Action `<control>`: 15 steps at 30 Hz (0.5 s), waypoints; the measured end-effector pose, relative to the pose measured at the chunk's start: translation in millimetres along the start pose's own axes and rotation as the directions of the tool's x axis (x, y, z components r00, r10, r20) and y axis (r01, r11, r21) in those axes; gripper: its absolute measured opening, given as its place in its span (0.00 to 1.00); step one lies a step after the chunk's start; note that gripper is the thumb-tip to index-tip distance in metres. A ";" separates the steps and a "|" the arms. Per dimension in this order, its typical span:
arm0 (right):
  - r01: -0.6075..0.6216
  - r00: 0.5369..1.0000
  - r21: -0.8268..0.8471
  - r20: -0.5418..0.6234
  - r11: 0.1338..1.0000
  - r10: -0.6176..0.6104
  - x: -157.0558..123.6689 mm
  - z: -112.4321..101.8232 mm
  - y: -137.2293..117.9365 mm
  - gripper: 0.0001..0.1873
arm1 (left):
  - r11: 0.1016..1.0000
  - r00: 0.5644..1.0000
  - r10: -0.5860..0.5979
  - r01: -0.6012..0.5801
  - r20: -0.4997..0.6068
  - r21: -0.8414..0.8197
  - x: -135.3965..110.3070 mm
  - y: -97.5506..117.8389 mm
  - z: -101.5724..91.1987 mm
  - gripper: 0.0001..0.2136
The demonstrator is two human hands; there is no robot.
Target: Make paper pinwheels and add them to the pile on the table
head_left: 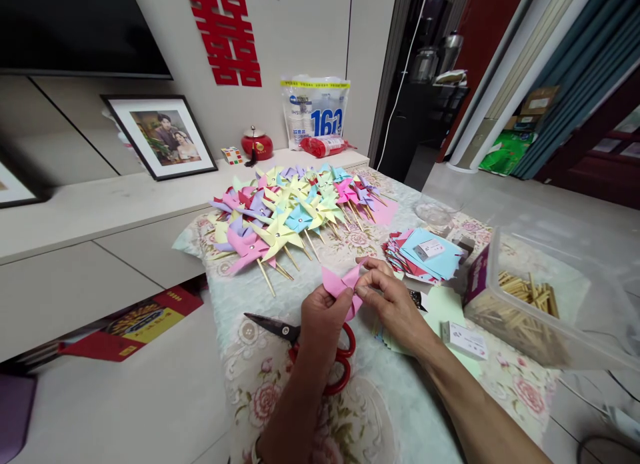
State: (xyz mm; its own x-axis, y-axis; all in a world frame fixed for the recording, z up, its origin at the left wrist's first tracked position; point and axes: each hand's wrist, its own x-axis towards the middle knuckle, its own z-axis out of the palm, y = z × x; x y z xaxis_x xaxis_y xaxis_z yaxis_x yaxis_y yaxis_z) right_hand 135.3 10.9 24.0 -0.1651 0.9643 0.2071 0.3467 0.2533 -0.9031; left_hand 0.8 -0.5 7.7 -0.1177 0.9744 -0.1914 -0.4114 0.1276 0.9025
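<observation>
A folded piece of pink paper (339, 284) is held between both my hands above the table. My left hand (323, 317) pinches its lower left side. My right hand (387, 297) pinches the paper's right edge with thumb and fingers together. Red-handled scissors (300, 337) lie on the floral tablecloth (260, 384) just under my left hand. Beyond them spreads a heap of finished paper pinwheels (290, 211) on wooden sticks, in pink, yellow, blue, green and purple.
A stack of coloured paper squares (425, 254) lies right of my hands, with pale green sheets (445, 304) nearer. A clear plastic box (555, 297) holds wooden sticks at the right. A low cabinet (100, 211) with a framed photo, red jar and packages stands behind.
</observation>
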 end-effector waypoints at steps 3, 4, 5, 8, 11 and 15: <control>0.000 1.000 0.006 0.000 1.000 0.000 0.3 -0.1 -0.4 0.08 | 1.000 1.000 -0.006 0.007 0.005 -0.004 0.3 -0.3 0.2 0.12; 0.002 1.000 0.007 0.002 1.000 -0.002 0.3 -0.2 -0.6 0.08 | 1.000 1.000 -0.008 0.008 0.004 -0.003 0.4 -0.2 0.4 0.12; 0.004 1.000 0.008 0.003 1.000 -0.004 0.4 -0.3 -0.7 0.08 | 1.000 1.000 -0.011 0.011 0.002 -0.003 0.5 -0.1 0.5 0.12; 0.011 1.000 0.009 0.005 1.000 -0.011 0.5 -0.4 -0.4 0.09 | 1.000 1.000 -0.013 0.013 -0.009 -0.002 0.7 0.3 0.8 0.12; 0.013 1.000 0.016 0.007 1.000 -0.013 0.7 -0.1 0.5 0.08 | 1.000 1.000 -0.017 0.017 -0.008 -0.008 1.3 0.5 0.9 0.12; 0.012 1.000 0.020 0.014 1.000 -0.013 0.8 0.3 0.5 0.08 | 1.000 1.000 -0.023 0.023 -0.016 -0.002 1.8 1.2 1.0 0.12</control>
State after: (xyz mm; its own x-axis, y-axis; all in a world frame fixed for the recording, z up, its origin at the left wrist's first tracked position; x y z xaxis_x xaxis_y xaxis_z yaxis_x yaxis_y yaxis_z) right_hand 135.1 11.8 23.6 -0.1824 0.9598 0.2132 0.3265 0.2636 -0.9077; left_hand 1.0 1.6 8.8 -0.1223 0.9682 -0.2182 -0.4162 0.1496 0.8969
